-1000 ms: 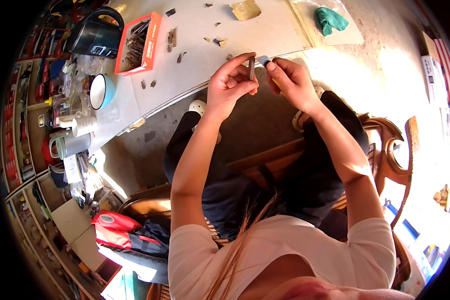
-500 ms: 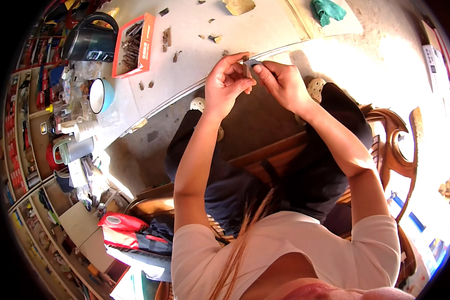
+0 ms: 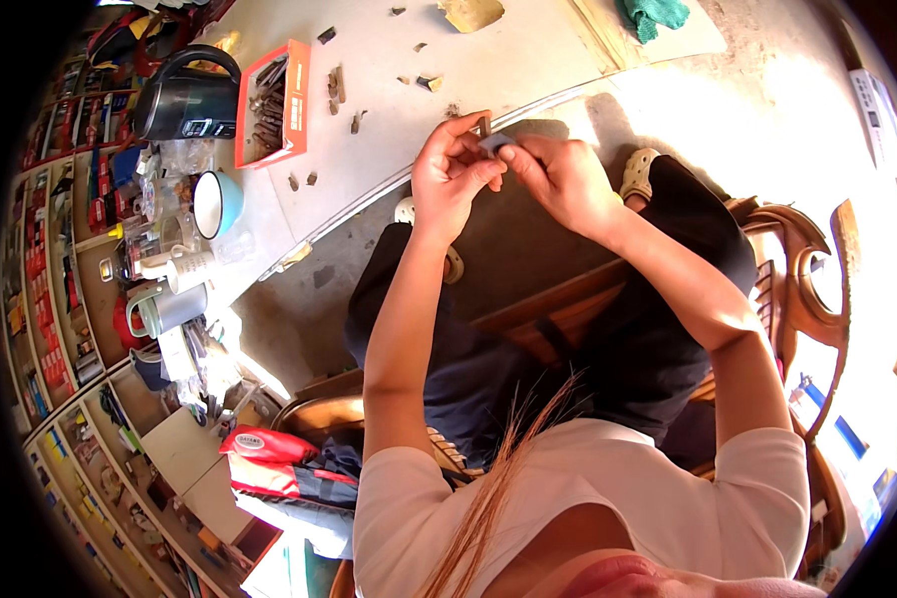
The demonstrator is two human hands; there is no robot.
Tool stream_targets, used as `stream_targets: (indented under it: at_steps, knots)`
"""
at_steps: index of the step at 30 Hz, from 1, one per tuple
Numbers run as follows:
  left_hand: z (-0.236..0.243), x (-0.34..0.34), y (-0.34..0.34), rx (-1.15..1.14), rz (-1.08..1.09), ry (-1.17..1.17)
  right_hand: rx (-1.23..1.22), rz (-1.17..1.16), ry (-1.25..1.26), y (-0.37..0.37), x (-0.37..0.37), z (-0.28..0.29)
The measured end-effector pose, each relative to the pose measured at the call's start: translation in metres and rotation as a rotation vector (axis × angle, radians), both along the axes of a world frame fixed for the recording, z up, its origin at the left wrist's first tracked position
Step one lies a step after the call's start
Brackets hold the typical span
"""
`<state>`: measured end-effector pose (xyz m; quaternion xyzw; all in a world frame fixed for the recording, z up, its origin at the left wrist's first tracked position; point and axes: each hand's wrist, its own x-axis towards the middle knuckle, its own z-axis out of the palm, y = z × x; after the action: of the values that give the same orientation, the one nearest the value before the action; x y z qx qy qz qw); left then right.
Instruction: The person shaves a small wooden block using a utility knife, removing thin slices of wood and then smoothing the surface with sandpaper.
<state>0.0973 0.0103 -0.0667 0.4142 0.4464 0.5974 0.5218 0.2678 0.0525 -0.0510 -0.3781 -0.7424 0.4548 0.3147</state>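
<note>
Both my hands meet over the near edge of the white table [image 3: 389, 120]. My left hand [image 3: 445, 189] pinches a short, narrow dark brown piece [image 3: 484, 126] upright between thumb and fingers. Closed around a small flat grey tool [image 3: 493, 144], my right hand [image 3: 573, 184] lays it across the brown piece; its exact kind is too small to tell, and most of it is hidden in the fingers. Nearby on the table stands an orange-red open box [image 3: 298, 100] filled with similar brown pieces. Several loose bits [image 3: 357, 122] lie beside it.
At the left stand a black electric kettle [image 3: 189, 95], a light-blue cup [image 3: 226, 204] and a silver jug [image 3: 174, 307]. A green cloth [image 3: 656, 14] lies at the far right of the table, a yellowish chunk [image 3: 471, 14] at the far edge. Shelves [image 3: 100, 299] line the left side.
The grey tool has shifted down and left against the brown piece, and my right hand has turned slightly. The whole view has moved a little. Both hands keep their hold.
</note>
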Motion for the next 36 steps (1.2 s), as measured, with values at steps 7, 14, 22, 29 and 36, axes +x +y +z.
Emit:
stream_targets:
  at_steps: [7,14,22,29,36]
  knots:
    - [0.001,0.001,0.003,0.054,-0.082,-0.007,0.046,-0.088,-0.056,0.009,-0.001,-0.010]
    - [-0.003,-0.003,0.000,-0.008,-0.020,0.010,-0.004,0.020,0.033,-0.005,0.001,-0.003]
    - [-0.004,0.002,0.005,0.010,0.003,0.003,0.055,-0.012,-0.003,-0.003,0.002,0.001]
    - [-0.008,0.000,0.005,0.047,-0.125,-0.092,0.014,-0.044,-0.099,0.010,0.004,0.001]
    - [-0.006,0.003,0.006,0.079,-0.112,-0.113,0.054,-0.081,-0.107,0.018,0.005,-0.003]
